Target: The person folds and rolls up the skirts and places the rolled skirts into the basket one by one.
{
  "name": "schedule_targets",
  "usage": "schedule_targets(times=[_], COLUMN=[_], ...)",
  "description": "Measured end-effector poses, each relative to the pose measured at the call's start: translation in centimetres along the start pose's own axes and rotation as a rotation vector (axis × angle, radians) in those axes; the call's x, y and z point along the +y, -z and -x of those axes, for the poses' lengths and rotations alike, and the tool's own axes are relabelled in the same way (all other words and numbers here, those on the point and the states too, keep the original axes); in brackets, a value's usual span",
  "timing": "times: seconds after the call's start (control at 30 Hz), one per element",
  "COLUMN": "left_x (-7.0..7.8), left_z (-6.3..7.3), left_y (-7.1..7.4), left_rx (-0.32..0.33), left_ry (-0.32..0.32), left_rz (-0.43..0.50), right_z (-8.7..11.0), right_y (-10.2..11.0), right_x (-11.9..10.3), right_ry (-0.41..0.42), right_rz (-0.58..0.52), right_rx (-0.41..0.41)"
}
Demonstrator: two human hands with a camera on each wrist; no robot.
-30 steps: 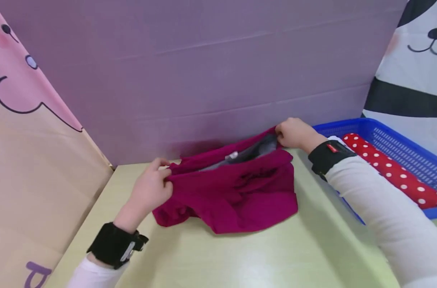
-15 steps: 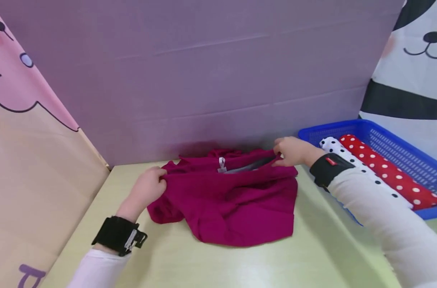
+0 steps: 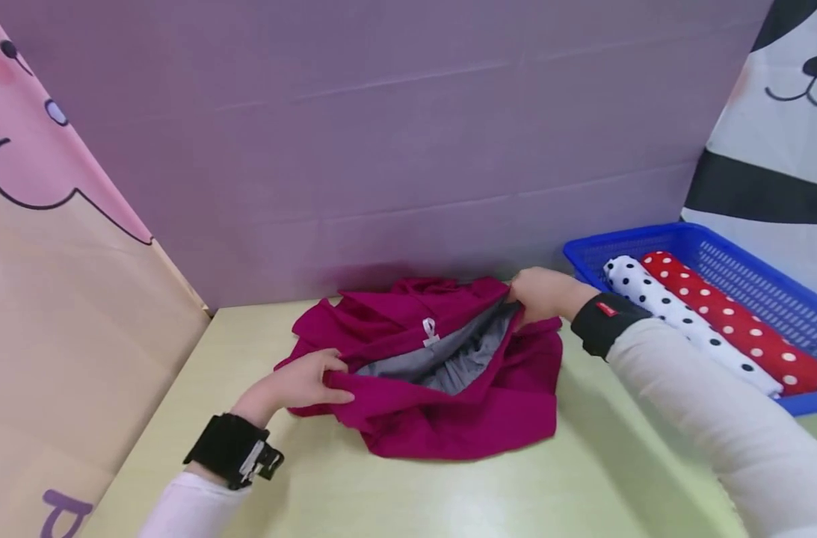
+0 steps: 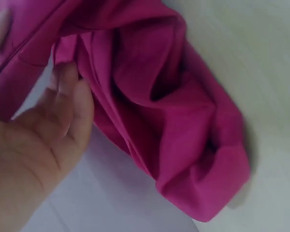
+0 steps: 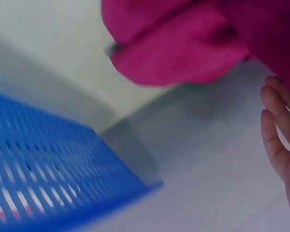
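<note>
Now we have the pale table [image 3: 489, 501] below us, the perforated blue basket [image 3: 771, 273] on the right, and mid-table the magenta garment [image 3: 442, 430], mouth gaping over grey lining [image 3: 472, 359]. We spot the red white-dotted roll [image 3: 731, 317] and white black-dotted roll [image 3: 684, 317] in the basket. Our right hand [image 3: 546, 291] and left hand [image 3: 307, 381] pinch opposite ends of the opening; a white tag [image 3: 431, 331] shows between.
</note>
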State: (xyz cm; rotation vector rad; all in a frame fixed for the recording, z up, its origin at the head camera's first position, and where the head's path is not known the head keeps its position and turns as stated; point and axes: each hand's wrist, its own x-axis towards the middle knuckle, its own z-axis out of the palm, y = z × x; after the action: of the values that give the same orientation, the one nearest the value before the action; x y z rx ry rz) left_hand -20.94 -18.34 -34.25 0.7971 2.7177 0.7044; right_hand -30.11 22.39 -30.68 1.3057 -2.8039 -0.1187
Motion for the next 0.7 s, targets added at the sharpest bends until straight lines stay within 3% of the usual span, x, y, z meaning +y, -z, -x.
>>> schedule_targets(times=[0.13,0.23,0.3,0.4,0.53,0.63,0.7], left_x=[-0.1,0.3,0.8,1.9,3.3,4.3,5.0], left_z=[-0.1,-0.2,-0.4,-0.6,-0.7,-0.9,-1.3], left_y=[2.2,4.9,6.9,9.9,13.3,15.4,16.5], left_rx=[0.031,0.097,0.159,0.266,0.458,0.625,0.735], left_ry=[-0.109,-0.109,-0.084,-0.048,-0.002,0.013,0.013], left_rz=[0.073,0.085,0.041,-0.029,-0.107,-0.148,-0.156], right_z=[-0.1,0.0,0.1,0.1,0.0,0.0,-0.1], right_y=[2.6,4.8,6.4,9.0,12.5,14.7,15.7], right_x=[0.5,1.1,1.3,1.7,2.0,1.6,1.2], right_ry=[-0.041,-0.073,-0.100,-0.135,-0.223,-0.336,-0.413], right_rz=[0.026,0.041,0.047,0.058,0.017,-0.118,-0.234], right_rx=[0.034,0.067,0.090,0.170,0.373,0.500,0.543])
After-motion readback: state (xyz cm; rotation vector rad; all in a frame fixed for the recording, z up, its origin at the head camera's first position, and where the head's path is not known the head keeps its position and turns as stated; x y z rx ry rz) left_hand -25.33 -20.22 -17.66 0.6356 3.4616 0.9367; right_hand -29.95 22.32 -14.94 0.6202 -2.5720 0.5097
